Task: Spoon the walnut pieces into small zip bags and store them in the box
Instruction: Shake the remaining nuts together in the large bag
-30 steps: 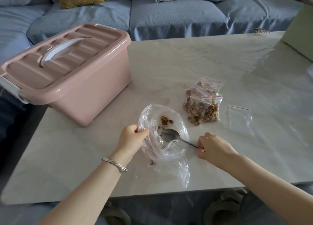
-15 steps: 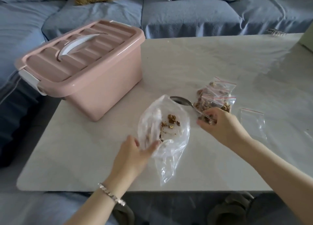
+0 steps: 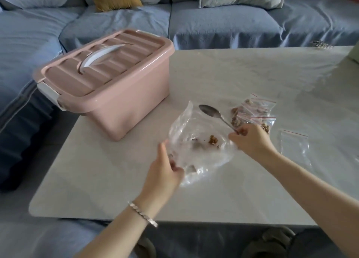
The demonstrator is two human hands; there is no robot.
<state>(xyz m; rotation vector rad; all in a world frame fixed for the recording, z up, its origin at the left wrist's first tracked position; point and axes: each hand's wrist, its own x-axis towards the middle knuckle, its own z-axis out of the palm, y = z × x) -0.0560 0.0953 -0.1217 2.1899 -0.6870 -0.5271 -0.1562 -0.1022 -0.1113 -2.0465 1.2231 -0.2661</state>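
A large clear plastic bag (image 3: pixel 196 151) lies crumpled on the pale table (image 3: pixel 108 180), with a few walnut pieces (image 3: pixel 213 140) left inside. My left hand (image 3: pixel 165 170) grips the bag's near left edge. My right hand (image 3: pixel 250 141) pinches the handle of a metal spoon (image 3: pixel 210 112); its empty bowl points up and away, above the bag. Behind that hand lie several small zip bags filled with walnuts (image 3: pixel 254 112). An empty zip bag (image 3: pixel 294 143) lies to the right. The pink box (image 3: pixel 108 81) stands at the table's left with its lid shut.
A blue sofa (image 3: pixel 213 24) with cushions runs behind the table and along its left side. A pale object (image 3: pixel 354 53) sits at the table's far right edge. Slippers (image 3: pixel 272 240) show under the near edge.
My right hand lifted the spoon out of the big bag and raised it toward the filled zip bags. My left hand shifted its hold on the bag's edge, and the bag spread flatter.
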